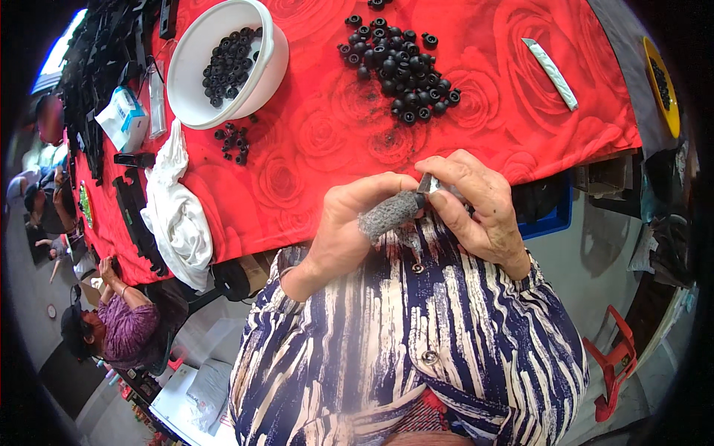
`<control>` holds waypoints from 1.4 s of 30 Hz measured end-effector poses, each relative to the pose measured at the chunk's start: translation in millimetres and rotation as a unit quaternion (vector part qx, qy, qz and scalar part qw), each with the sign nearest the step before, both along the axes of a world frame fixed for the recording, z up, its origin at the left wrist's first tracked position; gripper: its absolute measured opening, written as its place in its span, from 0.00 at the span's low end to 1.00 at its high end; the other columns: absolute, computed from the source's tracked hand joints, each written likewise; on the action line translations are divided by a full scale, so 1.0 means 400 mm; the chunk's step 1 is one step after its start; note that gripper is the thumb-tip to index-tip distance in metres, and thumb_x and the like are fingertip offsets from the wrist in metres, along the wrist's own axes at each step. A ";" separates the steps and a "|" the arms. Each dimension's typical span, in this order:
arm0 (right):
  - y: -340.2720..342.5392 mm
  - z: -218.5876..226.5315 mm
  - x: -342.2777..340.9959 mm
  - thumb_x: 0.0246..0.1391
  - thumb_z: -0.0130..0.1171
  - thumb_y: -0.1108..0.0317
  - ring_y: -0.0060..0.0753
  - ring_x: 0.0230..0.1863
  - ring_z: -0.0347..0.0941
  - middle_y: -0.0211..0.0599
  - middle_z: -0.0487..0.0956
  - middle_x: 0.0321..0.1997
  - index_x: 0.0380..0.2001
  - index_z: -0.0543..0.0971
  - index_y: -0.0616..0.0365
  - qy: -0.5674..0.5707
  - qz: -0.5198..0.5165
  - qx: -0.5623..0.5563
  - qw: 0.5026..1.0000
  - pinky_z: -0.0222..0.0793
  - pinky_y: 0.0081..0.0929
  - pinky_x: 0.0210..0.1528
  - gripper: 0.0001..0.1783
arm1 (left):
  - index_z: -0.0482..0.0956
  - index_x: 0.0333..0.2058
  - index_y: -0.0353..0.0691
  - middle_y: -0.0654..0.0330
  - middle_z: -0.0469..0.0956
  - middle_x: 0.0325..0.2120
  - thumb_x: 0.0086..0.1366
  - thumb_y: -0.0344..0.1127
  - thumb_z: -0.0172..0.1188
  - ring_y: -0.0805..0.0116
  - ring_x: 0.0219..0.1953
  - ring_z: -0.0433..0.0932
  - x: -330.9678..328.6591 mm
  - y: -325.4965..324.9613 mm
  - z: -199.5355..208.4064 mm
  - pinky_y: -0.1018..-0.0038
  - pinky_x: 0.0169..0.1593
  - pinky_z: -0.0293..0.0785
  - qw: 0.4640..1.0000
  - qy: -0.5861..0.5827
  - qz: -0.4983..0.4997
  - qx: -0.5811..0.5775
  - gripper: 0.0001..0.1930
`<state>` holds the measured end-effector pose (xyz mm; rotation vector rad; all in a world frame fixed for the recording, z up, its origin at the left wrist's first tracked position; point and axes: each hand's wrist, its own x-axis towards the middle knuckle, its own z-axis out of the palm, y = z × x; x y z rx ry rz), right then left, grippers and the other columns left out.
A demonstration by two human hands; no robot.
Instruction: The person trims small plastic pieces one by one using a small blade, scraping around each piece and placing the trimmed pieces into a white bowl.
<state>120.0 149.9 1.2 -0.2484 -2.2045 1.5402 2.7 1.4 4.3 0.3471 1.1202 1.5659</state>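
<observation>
Table: red, rose-patterned cover; the bowl stands on it.
Co-worker: purple top, dark cap, hands at the table edge, left of the bowl and nearer.
Shirt: navy and cream streaks, on the wearer, nearer than the bowl and to its right.
Stool: red, on the floor, well right of the bowl and nearer.
Cloth: white, bunched, just nearer than the bowl, reaching past the table edge.
Bowl: white, round, small black pieces inside.
Dish: yellow, dark bits in it, well right of the bowl.
Pile: loose black knob-like pieces, right of the bowl.
Left hand: right of the bowl and nearer, fingertips pinched on the part.
Right hand: beyond the left hand from the bowl, finger and thumb clamped on the tool; both hands meet at the part.
Strip: pale, long, well right of the bowl.
Cluster: a few black pieces, just nearer than the bowl.
Wrap: grey, fuzzy, around one left digit.
Tool: flat, metal-grey, partly hidden.
Part: black, right of the bowl and nearer, mostly covered by fingers.
</observation>
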 end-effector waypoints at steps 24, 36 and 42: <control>0.025 -0.033 -0.005 0.41 0.61 0.77 0.39 0.25 0.71 0.42 0.73 0.25 0.39 0.76 0.66 0.034 0.037 0.024 0.998 0.66 0.29 0.26 0.17 | 0.73 0.43 0.34 0.64 0.76 0.35 0.65 0.32 0.52 0.80 0.36 0.73 0.009 0.006 0.000 0.83 0.39 0.69 0.997 -0.076 0.000 -0.010 0.10; 0.022 -0.039 -0.006 0.47 0.58 0.74 0.29 0.23 0.68 0.38 0.72 0.24 0.43 0.76 0.67 0.014 -0.009 0.034 0.999 0.62 0.24 0.26 0.17 | 0.73 0.41 0.36 0.67 0.75 0.35 0.64 0.31 0.54 0.84 0.35 0.73 -0.012 0.006 -0.011 0.85 0.38 0.70 0.995 -0.091 0.012 -0.037 0.09; 0.021 -0.022 -0.017 0.44 0.59 0.76 0.38 0.24 0.71 0.43 0.74 0.26 0.37 0.76 0.66 -0.027 0.020 0.019 0.999 0.66 0.28 0.25 0.14 | 0.72 0.42 0.35 0.65 0.75 0.37 0.64 0.31 0.53 0.81 0.39 0.72 -0.009 0.006 -0.009 0.83 0.43 0.69 0.996 -0.084 0.011 -0.033 0.09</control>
